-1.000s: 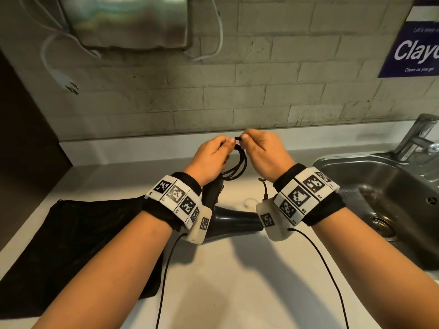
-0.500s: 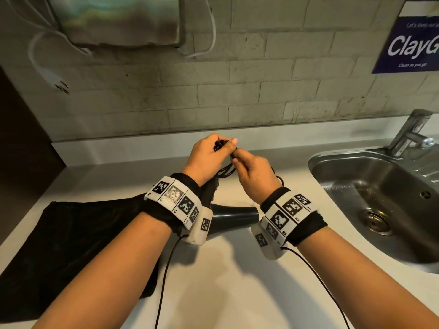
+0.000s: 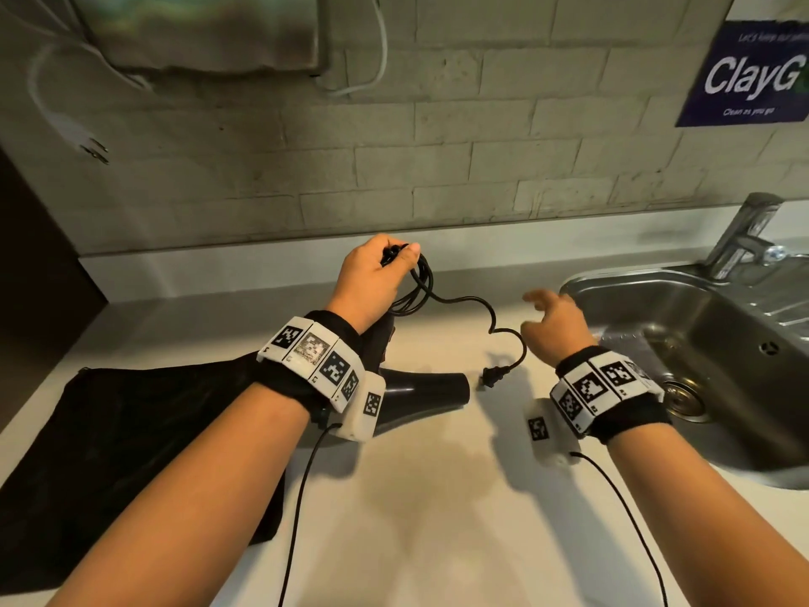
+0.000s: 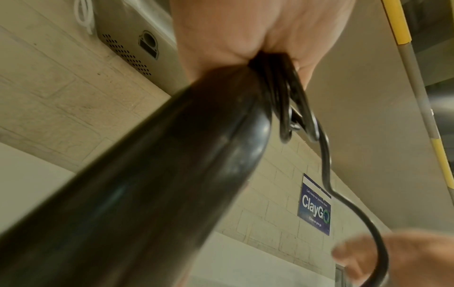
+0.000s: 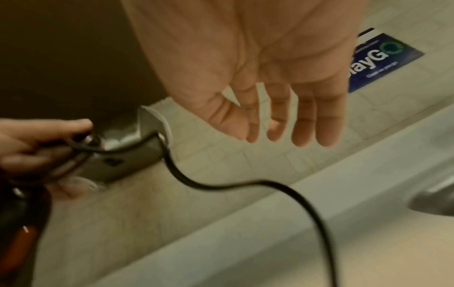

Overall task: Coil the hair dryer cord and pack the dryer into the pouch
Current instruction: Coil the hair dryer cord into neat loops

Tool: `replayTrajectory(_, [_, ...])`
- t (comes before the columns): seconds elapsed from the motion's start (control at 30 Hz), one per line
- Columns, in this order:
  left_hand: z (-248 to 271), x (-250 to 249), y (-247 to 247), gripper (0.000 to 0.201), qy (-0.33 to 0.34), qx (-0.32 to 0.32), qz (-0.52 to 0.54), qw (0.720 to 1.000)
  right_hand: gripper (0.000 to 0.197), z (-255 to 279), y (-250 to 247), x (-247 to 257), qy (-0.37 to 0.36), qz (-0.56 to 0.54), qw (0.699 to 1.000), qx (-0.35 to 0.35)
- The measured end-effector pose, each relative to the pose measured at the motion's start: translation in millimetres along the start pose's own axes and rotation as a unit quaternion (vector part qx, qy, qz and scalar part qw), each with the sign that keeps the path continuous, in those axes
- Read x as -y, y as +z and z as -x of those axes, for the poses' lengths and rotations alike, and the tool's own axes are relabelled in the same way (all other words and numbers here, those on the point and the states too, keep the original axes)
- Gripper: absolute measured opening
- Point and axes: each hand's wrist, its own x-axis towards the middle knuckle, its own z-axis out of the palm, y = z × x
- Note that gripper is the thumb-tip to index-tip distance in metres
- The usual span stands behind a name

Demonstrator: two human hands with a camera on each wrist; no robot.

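The black hair dryer (image 3: 420,394) lies on the white counter, its nozzle pointing right, its handle under my left wrist. My left hand (image 3: 376,278) grips the coiled loops of the black cord (image 3: 418,286) above the handle (image 4: 152,174). A loose tail of cord (image 3: 473,306) runs right and down to the plug (image 3: 624,376), which rests on the counter. My right hand (image 3: 553,319) hovers near the sink edge, fingers (image 5: 304,116) spread, holding nothing. The black pouch (image 3: 131,435) lies flat at the left.
A steel sink (image 3: 722,343) with a tap (image 3: 744,238) takes the right side. A metal dispenser (image 3: 197,32) with white cables hangs on the brick wall. A blue sign (image 3: 748,76) is at the upper right. Thin sensor wires trail from both wristbands.
My right hand has let go of the cord and moved right toward the sink. The cord's tail and plug have dropped onto the counter. My left hand keeps hold of the coil.
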Motion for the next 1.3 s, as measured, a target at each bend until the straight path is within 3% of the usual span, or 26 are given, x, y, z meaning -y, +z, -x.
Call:
replayTrajectory(0.13, [-2, 3, 1, 0.013, -0.01, -0.001, 0.006, 1.0, 0.049, -1, 26, -28, 0.084, 0.12, 0.981, 0.13])
replayTrajectory(0.2, [-3, 3, 1, 0.013, -0.013, -0.001, 0.011, 1.0, 0.049, 0, 39, -34, 0.095, 0.116, 0.974, 0.17])
replayTrajectory(0.27, [-3, 3, 1, 0.013, -0.018, -0.001, 0.02, 1.0, 0.05, -1, 49, -38, 0.099, 0.082, 0.973, 0.19])
replayTrajectory(0.47, [-4, 3, 1, 0.014, -0.024, -0.004, 0.024, 0.999, 0.023, -7, 55, -39, 0.059, 0.072, 0.976, 0.197])
replayTrajectory(0.57, [-4, 2, 1, 0.017, -0.029, -0.009, 0.019, 0.999, 0.017, -6, 53, -39, 0.048, 0.011, 0.985, 0.163])
replayTrajectory(0.7, [-4, 1, 1, 0.028, -0.038, -0.02, 0.016, 0.999, 0.006, -2, 42, -24, 0.006, -0.151, 0.987, 0.064])
replayTrajectory(0.83, [-5, 0, 1, 0.033, -0.046, -0.018, 0.026, 0.998, 0.018, 3, 24, 9, -0.069, -0.302, 0.951, -0.003])
replayTrajectory(1.0, [-6, 0, -1, 0.033, -0.064, -0.007, 0.057, 0.996, 0.028, 22, 8, 51, -0.196, -0.414, 0.888, -0.049])
replayTrajectory(1.13, [-6, -2, -1, 0.032, -0.074, 0.002, 0.07, 0.995, 0.028, 33, 11, 70, -0.247, -0.445, 0.86, -0.021])
replayTrajectory(1.3, [-5, -2, 1, 0.032, -0.057, 0.001, 0.067, 0.996, 0.024, 32, 27, 80, -0.284, -0.361, 0.887, -0.042])
